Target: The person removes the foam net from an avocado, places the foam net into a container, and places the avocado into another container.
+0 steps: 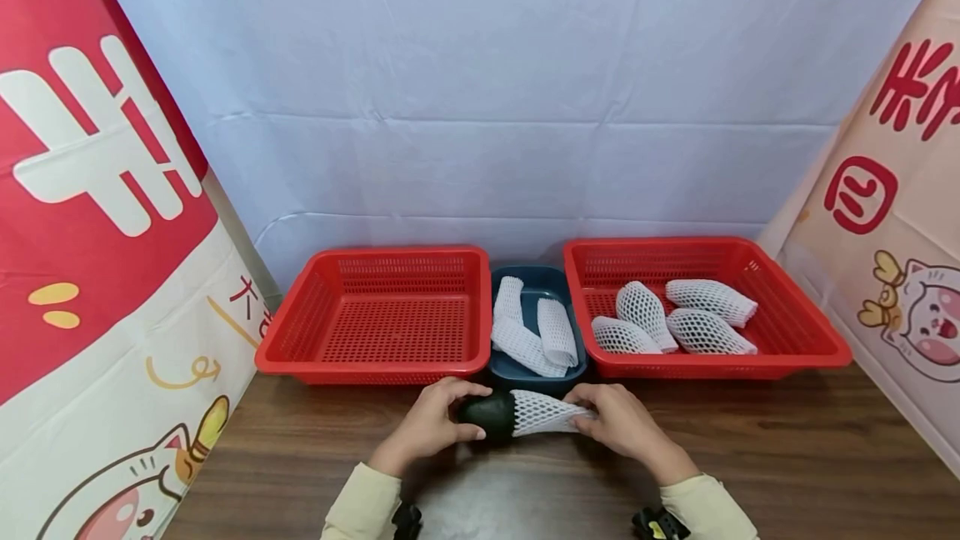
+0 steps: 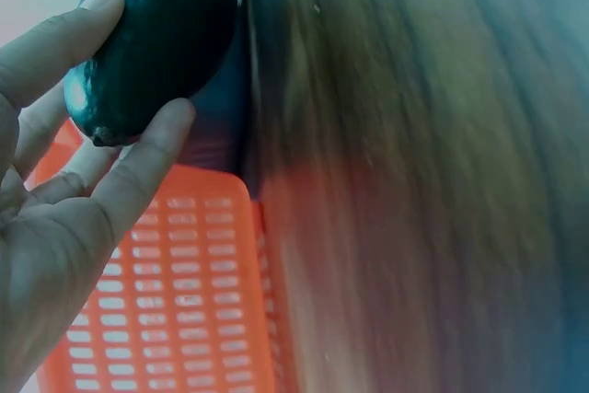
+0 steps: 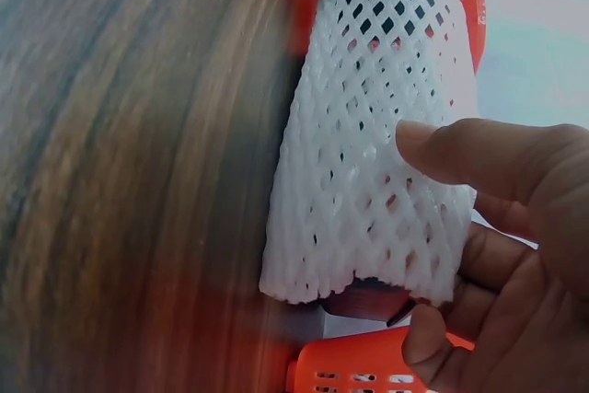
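Above the table's front part, a dark green avocado point(image 1: 487, 415) sits partly inside a white foam net sleeve point(image 1: 542, 413). My left hand point(image 1: 437, 423) grips the bare end of the avocado between thumb and fingers, as the left wrist view also shows. At the sleeve's loose right end, my right hand point(image 1: 618, 419) pinches the netting. In the right wrist view the sleeve's near end point(image 3: 368, 181) hangs open past the fruit, and the thumb point(image 3: 460, 149) presses on its side. The avocado's other end is hidden under the netting.
Behind the hands, a blue tray point(image 1: 531, 273) holds several white foam sleeves point(image 1: 557, 330). To its left stands an empty red basket point(image 1: 375, 375). The red basket point(image 1: 720, 367) to its right holds several net-covered fruits point(image 1: 705, 330). Cloth walls enclose the wooden table point(image 1: 750, 448).
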